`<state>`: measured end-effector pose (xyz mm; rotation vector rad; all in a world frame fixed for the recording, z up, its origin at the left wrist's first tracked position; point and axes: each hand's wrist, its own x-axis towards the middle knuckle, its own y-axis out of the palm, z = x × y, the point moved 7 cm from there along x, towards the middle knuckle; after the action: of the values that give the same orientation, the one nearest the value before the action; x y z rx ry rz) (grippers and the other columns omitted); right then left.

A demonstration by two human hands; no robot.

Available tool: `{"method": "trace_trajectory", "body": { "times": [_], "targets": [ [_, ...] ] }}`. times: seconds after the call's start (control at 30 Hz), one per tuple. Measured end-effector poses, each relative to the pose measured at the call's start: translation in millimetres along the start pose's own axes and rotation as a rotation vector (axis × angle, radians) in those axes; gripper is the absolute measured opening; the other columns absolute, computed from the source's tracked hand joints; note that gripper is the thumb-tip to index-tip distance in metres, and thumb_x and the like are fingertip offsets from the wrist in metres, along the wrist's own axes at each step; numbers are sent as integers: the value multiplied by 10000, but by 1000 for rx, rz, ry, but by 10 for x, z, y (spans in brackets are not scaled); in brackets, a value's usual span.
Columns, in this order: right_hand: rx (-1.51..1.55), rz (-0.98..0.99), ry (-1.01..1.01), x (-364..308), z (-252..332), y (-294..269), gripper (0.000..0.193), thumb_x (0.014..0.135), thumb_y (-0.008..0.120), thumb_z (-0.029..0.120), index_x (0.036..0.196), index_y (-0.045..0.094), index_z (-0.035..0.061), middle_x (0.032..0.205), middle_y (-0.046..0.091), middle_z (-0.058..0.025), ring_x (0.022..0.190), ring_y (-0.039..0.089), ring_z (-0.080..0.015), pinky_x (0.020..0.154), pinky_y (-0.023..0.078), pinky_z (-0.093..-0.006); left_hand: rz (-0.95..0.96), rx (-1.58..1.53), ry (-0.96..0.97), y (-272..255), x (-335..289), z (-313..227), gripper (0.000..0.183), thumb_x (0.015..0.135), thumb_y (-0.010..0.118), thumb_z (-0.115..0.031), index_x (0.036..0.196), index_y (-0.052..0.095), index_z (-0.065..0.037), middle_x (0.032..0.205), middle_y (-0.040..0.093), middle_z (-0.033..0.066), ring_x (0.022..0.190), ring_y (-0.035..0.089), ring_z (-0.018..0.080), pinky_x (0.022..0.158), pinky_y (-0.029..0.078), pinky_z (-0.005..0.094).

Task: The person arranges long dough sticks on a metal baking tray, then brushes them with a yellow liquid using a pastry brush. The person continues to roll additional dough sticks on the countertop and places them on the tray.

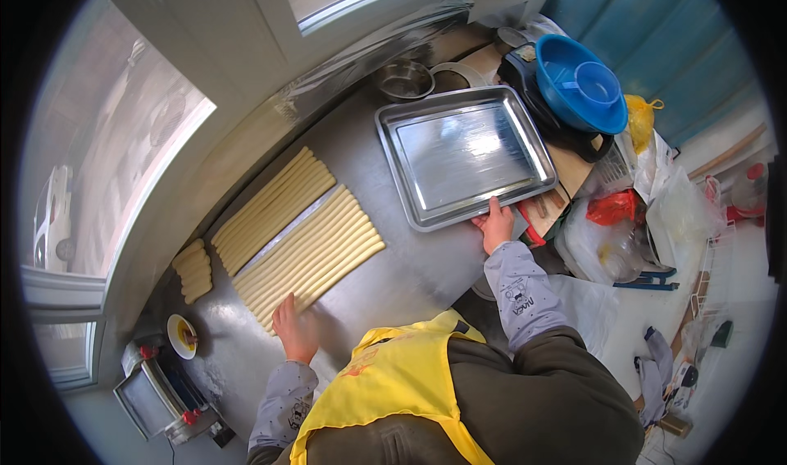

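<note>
Our right hand pinches the near rim of the rectangular steel tray, thumb over the edge, at the right of the steel worktable. Our left hand is at the near edge of the nearer row of dough strips, fingertips over the outermost strips; we cannot tell whether they pinch or merely rest there.

Beyond a narrow bare gap lies the farther row of dough strips, and left of both, just beside, sit some short dough pieces. A white bowl stands at the near left.

Between the strips' right ends and the tray's left edge we have open metal, which continues toward our yellow apron. The tray's far edge leaves little room before the round steel bowl; its right side is crowded by black equipment under a blue basin.
</note>
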<state>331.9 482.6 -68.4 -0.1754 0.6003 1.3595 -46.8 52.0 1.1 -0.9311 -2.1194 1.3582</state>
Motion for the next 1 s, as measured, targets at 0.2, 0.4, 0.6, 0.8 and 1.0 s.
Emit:
{"method": "trace_trajectory", "body": {
  "times": [0.2, 0.4, 0.6, 0.8, 1.0],
  "targets": [
    [20, -22, 57, -68, -75, 20, 185, 1091, 651, 244, 1149, 611, 73, 946, 716, -75, 720, 695, -201, 623, 609, -355, -18, -16, -91, -109, -53, 82, 657, 891, 704, -171, 1509, 552, -10, 1440, 618, 198, 1384, 500, 401, 1178, 360, 547],
    [33, 33, 42, -271, -269, 98, 182, 1101, 645, 248, 1168, 611, 82, 1028, 712, -65, 826, 705, -196, 719, 619, -365, -29, -15, -96, -105, -79, 68, 675, 878, 724, -176, 1510, 553, -13, 1442, 613, 205, 1384, 498, 402, 1179, 358, 554],
    [46, 63, 89, -404, -393, 260, 222, 1114, 646, 287, 1196, 613, 84, 989, 692, -47, 815, 693, -185, 729, 624, -361, -35, -35, -55, -109, -65, 25, 666, 890, 713, -175, 1512, 548, -5, 1434, 613, 211, 1380, 496, 409, 1183, 357, 556],
    [21, 103, 68, -457, -456, 351, 408, 1078, 690, 312, 1186, 523, -44, 993, 652, -171, 784, 723, -299, 712, 655, -428, -59, -30, -26, -137, -25, 12, 662, 900, 707, -179, 1515, 542, 1, 1425, 615, 211, 1371, 500, 411, 1172, 367, 551],
    [7, 105, 106, -505, -440, 356, 427, 1061, 714, 368, 1152, 512, 3, 985, 622, -149, 780, 710, -295, 678, 648, -426, -59, -55, -39, -165, -73, -7, 651, 914, 699, -177, 1519, 538, 0, 1429, 607, 207, 1362, 497, 407, 1169, 361, 546]
  ]
}}
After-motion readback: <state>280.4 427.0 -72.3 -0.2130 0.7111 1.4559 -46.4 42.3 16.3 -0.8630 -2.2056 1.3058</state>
